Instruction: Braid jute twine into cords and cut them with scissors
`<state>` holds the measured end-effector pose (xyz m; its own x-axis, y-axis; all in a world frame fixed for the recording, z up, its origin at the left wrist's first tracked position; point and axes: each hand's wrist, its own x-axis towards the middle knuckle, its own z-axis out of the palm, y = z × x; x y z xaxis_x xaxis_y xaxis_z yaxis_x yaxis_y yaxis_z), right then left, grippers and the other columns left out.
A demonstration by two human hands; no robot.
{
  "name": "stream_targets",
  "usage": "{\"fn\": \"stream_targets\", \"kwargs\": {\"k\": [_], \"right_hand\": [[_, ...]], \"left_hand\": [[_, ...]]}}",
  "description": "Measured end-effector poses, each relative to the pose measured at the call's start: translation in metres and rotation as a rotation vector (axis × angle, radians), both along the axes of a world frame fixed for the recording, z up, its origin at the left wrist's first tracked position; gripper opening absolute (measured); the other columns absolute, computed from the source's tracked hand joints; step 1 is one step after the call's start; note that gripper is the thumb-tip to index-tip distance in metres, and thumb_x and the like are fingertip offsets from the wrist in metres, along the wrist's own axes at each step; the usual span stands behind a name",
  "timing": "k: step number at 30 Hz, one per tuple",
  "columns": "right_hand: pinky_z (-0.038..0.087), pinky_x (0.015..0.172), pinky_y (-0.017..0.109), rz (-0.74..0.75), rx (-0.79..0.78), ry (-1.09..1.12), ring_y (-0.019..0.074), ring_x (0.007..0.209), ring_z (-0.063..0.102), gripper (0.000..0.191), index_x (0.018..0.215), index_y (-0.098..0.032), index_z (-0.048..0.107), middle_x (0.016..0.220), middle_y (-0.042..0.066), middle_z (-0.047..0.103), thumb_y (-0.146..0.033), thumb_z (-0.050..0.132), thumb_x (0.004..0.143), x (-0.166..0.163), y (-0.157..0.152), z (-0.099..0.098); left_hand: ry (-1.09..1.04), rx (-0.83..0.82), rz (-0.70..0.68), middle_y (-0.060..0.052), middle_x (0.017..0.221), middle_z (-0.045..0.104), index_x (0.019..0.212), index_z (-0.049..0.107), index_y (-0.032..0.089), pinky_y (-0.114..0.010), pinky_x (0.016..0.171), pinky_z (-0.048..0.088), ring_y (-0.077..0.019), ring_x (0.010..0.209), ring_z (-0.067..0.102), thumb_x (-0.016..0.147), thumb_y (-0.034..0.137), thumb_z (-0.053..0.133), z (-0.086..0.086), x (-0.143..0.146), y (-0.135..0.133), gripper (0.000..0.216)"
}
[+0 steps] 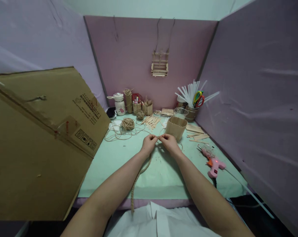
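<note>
Both hands meet over the middle of the pale green tabletop (109, 164), just in front of a small box of craft sticks (176, 126). The left hand (149, 144) and the right hand (167, 142) each pinch the far end of a braided jute cord (139, 174) between fingertips. The cord runs lengthwise from the hands back toward the person, curving slightly and hanging over the near edge. A pink glue gun (214, 166) lies to the right.
</note>
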<state>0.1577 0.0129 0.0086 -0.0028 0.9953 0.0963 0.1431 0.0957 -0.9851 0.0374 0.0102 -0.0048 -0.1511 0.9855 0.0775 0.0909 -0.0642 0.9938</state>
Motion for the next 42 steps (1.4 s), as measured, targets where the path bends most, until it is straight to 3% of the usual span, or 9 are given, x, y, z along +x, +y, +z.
{"fn": "stream_targets", "kwargs": {"k": [5, 8, 12, 18, 22, 29, 31, 35, 42], "right_hand": [[0.025, 0.042, 0.022, 0.152, -0.242, 0.209, 0.0085, 0.047, 0.036, 0.02, 0.064, -0.018, 0.055, 0.052, -0.005, 0.042, -0.036, 0.063, 0.061, 0.003, 0.002, 0.001], [0.03, 0.046, 0.022, 0.115, -0.114, 0.224, 0.0096, 0.05, 0.04, 0.02, 0.07, -0.019, 0.056, 0.055, -0.005, 0.045, -0.035, 0.064, 0.061, 0.002, 0.001, 0.004], [0.038, 0.057, 0.025, -0.026, 0.158, 0.049, 0.0124, 0.06, 0.047, 0.014, 0.068, -0.019, 0.058, 0.064, -0.001, 0.056, -0.031, 0.061, 0.063, -0.002, 0.001, 0.005], [0.037, 0.053, 0.027, -0.002, 0.121, 0.006, 0.0141, 0.057, 0.048, 0.027, 0.07, -0.018, 0.061, 0.059, 0.0, 0.056, -0.044, 0.061, 0.068, -0.002, 0.003, 0.001], [0.038, 0.055, 0.027, 0.027, 0.189, -0.012, 0.0142, 0.059, 0.049, 0.03, 0.07, -0.018, 0.061, 0.061, 0.001, 0.057, -0.047, 0.061, 0.07, -0.002, 0.003, -0.001], [0.04, 0.066, 0.028, 0.112, 0.516, -0.2, 0.0152, 0.072, 0.051, 0.019, 0.071, -0.019, 0.057, 0.076, 0.003, 0.057, -0.035, 0.054, 0.08, -0.007, -0.008, 0.003], [0.04, 0.066, 0.028, 0.095, 0.46, -0.159, 0.0152, 0.071, 0.051, 0.019, 0.072, -0.019, 0.057, 0.074, 0.003, 0.057, -0.036, 0.054, 0.079, -0.007, -0.007, 0.004], [0.04, 0.062, 0.027, 0.066, 0.261, -0.033, 0.0145, 0.066, 0.051, 0.021, 0.072, -0.018, 0.058, 0.07, 0.001, 0.059, -0.039, 0.06, 0.072, -0.003, 0.0, 0.003], [0.033, 0.052, 0.024, 0.049, 0.096, 0.103, 0.0116, 0.056, 0.045, 0.03, 0.07, -0.018, 0.06, 0.061, -0.001, 0.056, -0.047, 0.065, 0.065, 0.002, 0.005, 0.001]], "left_hand": [[-0.221, -0.062, -0.186, 0.001, 0.066, 0.058, 0.072, 0.061, 0.015, -0.02, 0.053, 0.035, -0.0071, 0.057, 0.047, 0.065, 0.027, 0.059, 0.007, -0.001, -0.003, 0.013], [-0.301, -0.078, -0.209, -0.001, 0.073, 0.061, 0.076, 0.063, 0.015, -0.019, 0.053, 0.036, -0.0073, 0.06, 0.05, 0.064, 0.031, 0.064, 0.012, -0.002, -0.006, 0.02], [-0.288, -0.041, -0.126, -0.001, 0.075, 0.062, 0.077, 0.063, 0.015, -0.02, 0.053, 0.036, -0.0072, 0.06, 0.049, 0.064, 0.036, 0.066, 0.012, -0.001, -0.006, 0.024], [-0.25, 0.012, -0.067, -0.001, 0.071, 0.061, 0.074, 0.063, 0.014, -0.021, 0.057, 0.037, -0.0087, 0.063, 0.05, 0.064, 0.031, 0.066, 0.013, 0.002, -0.007, 0.019], [-0.309, -0.018, -0.014, 0.001, 0.064, 0.057, 0.069, 0.061, 0.013, -0.018, 0.052, 0.035, -0.0073, 0.059, 0.048, 0.063, 0.024, 0.066, 0.015, 0.003, -0.009, 0.014], [-0.827, -0.493, -0.289, 0.004, 0.051, 0.039, 0.057, 0.046, 0.013, -0.013, 0.038, 0.022, -0.0019, 0.042, 0.032, 0.065, 0.009, 0.057, 0.021, -0.01, -0.003, 0.014], [-0.796, -0.423, -0.299, 0.004, 0.053, 0.043, 0.062, 0.051, 0.012, -0.013, 0.038, 0.023, -0.0017, 0.043, 0.034, 0.066, 0.01, 0.06, 0.022, -0.01, -0.004, 0.01], [-0.552, -0.117, -0.174, 0.002, 0.059, 0.05, 0.073, 0.058, 0.011, -0.015, 0.043, 0.029, -0.0036, 0.05, 0.042, 0.065, 0.019, 0.068, 0.019, -0.003, -0.008, 0.015], [-0.156, 0.027, -0.182, 0.0, 0.064, 0.058, 0.074, 0.059, 0.014, -0.022, 0.054, 0.035, -0.0078, 0.054, 0.045, 0.069, 0.032, 0.063, 0.012, 0.0, -0.009, 0.019]]}}
